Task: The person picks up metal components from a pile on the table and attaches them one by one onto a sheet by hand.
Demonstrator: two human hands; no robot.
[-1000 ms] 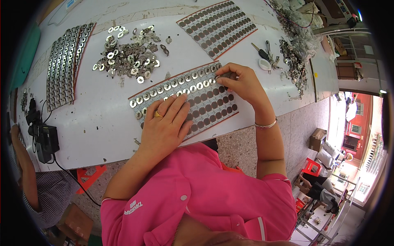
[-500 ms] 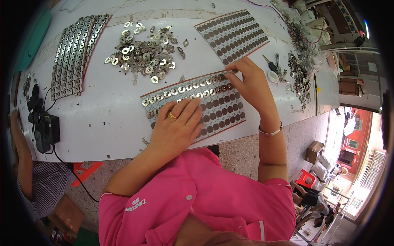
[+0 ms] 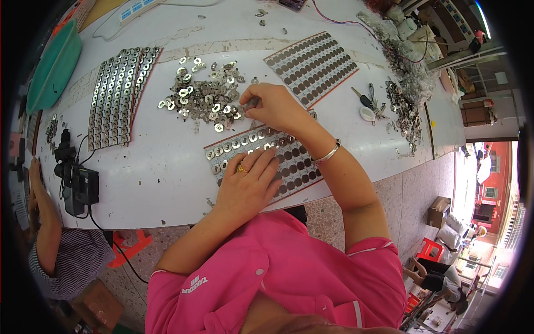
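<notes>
My left hand (image 3: 247,181), with a ring on one finger, lies fingers outstretched across a sheet of round discs (image 3: 297,172) edged with red strips. Shiny, ring-like metal pieces sit on the discs in its upper rows; the lower right discs are bare and dark. My left palm and fingers hide part of the middle rows. Above the sheet, my right hand (image 3: 275,108) is at the right side of a loose heap of small metal pieces (image 3: 203,94). Its thumb and fingertips are pinched together, and what they hold is too small to make out.
A disc sheet without metal pieces (image 3: 311,67) lies at the upper right, and filled sheets (image 3: 117,100) at the left. Keys (image 3: 368,100), scattered metal parts (image 3: 403,114), a black power adapter (image 3: 86,186) and a teal basin (image 3: 55,67) surround the work. Another person's arm (image 3: 47,217) is at far left.
My right hand has moved left from the sheet's upper right corner to the heap of metal pieces. My left hand stays on the sheet. The whole view has shifted slightly.
</notes>
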